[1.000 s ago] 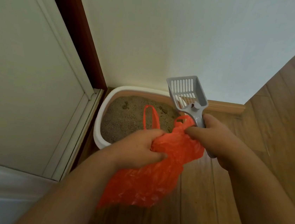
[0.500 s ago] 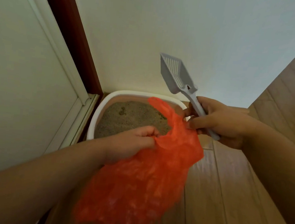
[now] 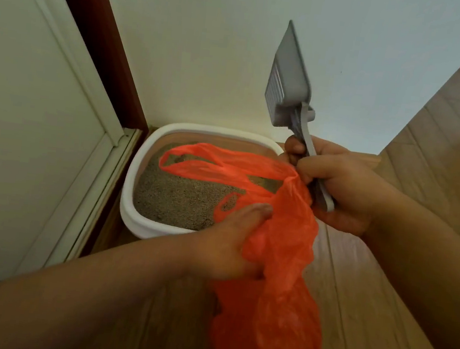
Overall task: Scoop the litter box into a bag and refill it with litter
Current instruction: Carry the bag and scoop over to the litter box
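- The left hand (image 3: pixel 223 248), lower centre of the frame, has its grip closed on the orange plastic bag (image 3: pixel 273 308), which hangs down to the bottom edge.
- The right hand (image 3: pixel 339 189), right of centre, grips the grey litter scoop (image 3: pixel 290 78) by its handle, scoop end raised against the wall, and also pinches the bag's top edge.
- One bag handle loops over the white litter box (image 3: pixel 142 229), centre frame, on the wooden floor (image 3: pixel 381 292) and filled with litter (image 3: pixel 180 197).
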